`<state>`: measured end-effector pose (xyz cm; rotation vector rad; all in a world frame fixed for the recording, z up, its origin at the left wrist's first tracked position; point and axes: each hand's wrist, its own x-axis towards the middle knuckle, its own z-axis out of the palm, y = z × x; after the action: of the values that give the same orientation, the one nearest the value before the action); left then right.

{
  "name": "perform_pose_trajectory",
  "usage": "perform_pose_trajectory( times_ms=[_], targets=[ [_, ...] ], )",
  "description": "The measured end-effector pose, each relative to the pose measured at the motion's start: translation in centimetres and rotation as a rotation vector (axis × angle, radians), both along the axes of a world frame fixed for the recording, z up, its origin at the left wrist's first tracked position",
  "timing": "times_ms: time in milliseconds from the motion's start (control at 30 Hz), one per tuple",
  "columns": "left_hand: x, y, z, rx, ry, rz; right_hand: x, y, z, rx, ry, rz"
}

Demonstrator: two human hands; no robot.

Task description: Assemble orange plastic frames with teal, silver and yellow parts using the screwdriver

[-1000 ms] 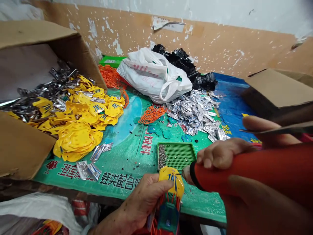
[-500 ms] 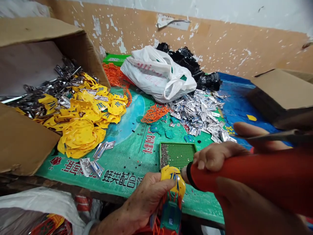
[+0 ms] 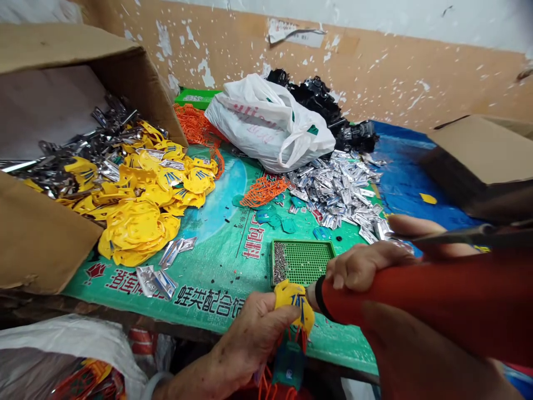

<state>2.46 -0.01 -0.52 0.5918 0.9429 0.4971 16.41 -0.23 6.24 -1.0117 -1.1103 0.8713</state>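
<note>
My left hand (image 3: 254,339) pinches a yellow plastic piece (image 3: 290,297) with blue markings near the table's front edge. Below that piece hang orange strands and a dark green plastic part (image 3: 288,364). My right hand (image 3: 366,264) is wrapped round a red power tool (image 3: 400,294) that comes in from the right. The tool's tip meets the right side of the yellow piece; the exact contact spot is too small to tell. Just behind them lies a green tray (image 3: 303,264) with small screws heaped at its left end.
A cardboard box (image 3: 41,228) at the left spills yellow pieces (image 3: 139,228) and metal clips. Farther back are a white plastic bag (image 3: 266,125), black parts, orange strands (image 3: 264,191) and silver pieces (image 3: 341,189). Another box (image 3: 483,150) stands at the right.
The right hand and the red tool have shifted very slightly left, and the hanging green part has swung a little. Both hands keep their hold.
</note>
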Motion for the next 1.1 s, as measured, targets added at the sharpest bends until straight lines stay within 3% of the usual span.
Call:
perform_pose_trajectory(
  times_ms=[133, 433, 633, 867, 1100],
  targets=[
    [-0.2, -0.1, -0.1, 0.071, 0.056, -0.015, 0.2, 0.2, -0.3, 0.053, 0.057, 0.06],
    [-0.7, -0.2, -0.8, 0.212, 0.17, -0.009, -0.6, -0.5, -0.5, 0.09, 0.105, 0.057],
    [-1.1, -0.3, -1.0, 0.097, 0.036, 0.002, -0.1, -0.4, -0.1, 0.11, 0.1, 0.038],
    [-1.0, -0.2, -1.3, -0.108, -0.18, 0.062, 1.9, 0.2, 1.2, 0.078, 0.109, -0.135],
    [-1.3, -0.1, -1.3, -0.196, -0.156, 0.131, 4.6, 1.9, -0.8, 0.029, 0.086, -0.143]
  ],
)
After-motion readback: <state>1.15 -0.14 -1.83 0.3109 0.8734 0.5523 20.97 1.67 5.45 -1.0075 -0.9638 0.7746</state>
